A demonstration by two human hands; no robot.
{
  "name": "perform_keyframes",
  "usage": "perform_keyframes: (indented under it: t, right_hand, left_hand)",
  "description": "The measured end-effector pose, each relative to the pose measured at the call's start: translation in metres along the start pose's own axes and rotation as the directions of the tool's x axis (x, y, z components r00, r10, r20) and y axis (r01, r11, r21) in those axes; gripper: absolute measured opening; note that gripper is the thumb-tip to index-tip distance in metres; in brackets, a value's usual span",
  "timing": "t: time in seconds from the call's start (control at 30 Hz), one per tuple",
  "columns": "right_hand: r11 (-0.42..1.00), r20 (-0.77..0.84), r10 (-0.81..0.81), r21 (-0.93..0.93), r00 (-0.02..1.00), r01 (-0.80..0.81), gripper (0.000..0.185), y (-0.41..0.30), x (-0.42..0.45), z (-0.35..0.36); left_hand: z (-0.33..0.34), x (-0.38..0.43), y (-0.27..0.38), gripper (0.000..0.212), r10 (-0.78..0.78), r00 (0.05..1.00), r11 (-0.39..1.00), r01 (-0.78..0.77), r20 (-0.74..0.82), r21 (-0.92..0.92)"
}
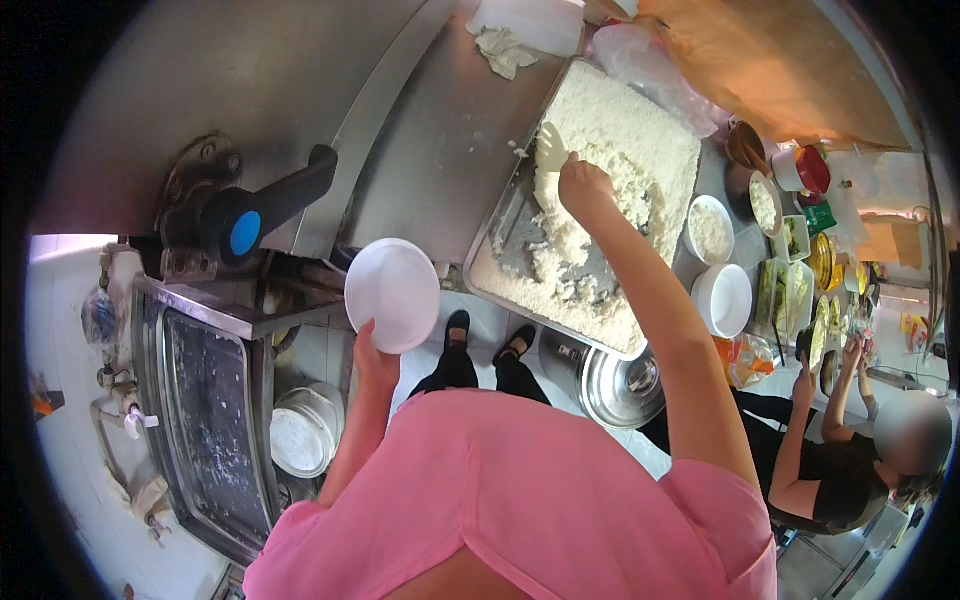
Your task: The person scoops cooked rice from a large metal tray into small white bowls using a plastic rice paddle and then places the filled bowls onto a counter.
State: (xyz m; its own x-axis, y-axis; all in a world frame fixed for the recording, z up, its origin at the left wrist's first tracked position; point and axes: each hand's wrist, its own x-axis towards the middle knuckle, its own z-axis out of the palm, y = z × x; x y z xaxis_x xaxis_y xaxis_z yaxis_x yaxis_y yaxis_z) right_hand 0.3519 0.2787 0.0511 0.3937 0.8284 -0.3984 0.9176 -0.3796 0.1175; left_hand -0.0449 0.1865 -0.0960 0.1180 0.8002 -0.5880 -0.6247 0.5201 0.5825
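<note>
A large metal tray (517, 217) full of white cooked rice (637, 112) lies at an angle on the steel counter, part of its bottom bare. Over the rice is my right hand (587, 186), closed on the handle of a pale slotted spatula (551, 148) whose blade rests on the rice at the tray's left side. My left hand (375, 358) holds a round white bowl (393, 296) by its rim, left of the tray and above the floor. Right of the tray stand a white bowl with rice (709, 230) and a white bowl (721, 301) with no food visible.
A steel pot with a lid (622, 386) stands below the tray's near corner. A metal sink basin (206, 427) and white buckets (306, 431) are at left. A large black lever handle (281, 191) juts out nearby. Food containers (784, 292) line the right counter, where a co-worker (825, 465) stands.
</note>
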Motion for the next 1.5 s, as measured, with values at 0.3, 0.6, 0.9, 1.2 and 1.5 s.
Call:
perform_keyframes:
  t: [0.3,0.6,0.9,1.2,1.5]
  right_hand:
    - [0.977,-0.081,0.106,0.192,0.991,-0.089,0.028,0.080,0.018,0.053]
    - [0.944,-0.100,0.057,0.328,0.993,-0.021,0.030,0.100,-0.049,0.015]
    - [0.946,-0.119,0.140,0.308,0.983,-0.097,0.044,0.019,-0.032,0.045]
    - [0.925,-0.215,0.149,0.374,0.965,-0.060,0.042,0.071,-0.068,0.068]
    - [0.976,-0.235,-0.016,0.208,0.972,0.067,0.044,0.004,-0.017,0.041]
  left_hand:
    - [0.010,-0.005,0.018,0.048,-0.129,0.991,0.983,0.124,-0.035,-0.135]
    - [-0.015,-0.015,0.030,0.051,-0.061,0.998,0.994,0.059,-0.026,-0.092]
    - [0.000,-0.003,0.004,0.036,0.290,0.826,0.207,-0.547,0.483,0.811]
    - [-0.011,0.022,-0.016,0.041,0.005,1.000,0.998,-0.005,0.009,0.061]
    - [0.002,0.022,-0.024,0.038,0.129,0.977,0.897,-0.188,0.170,0.400]
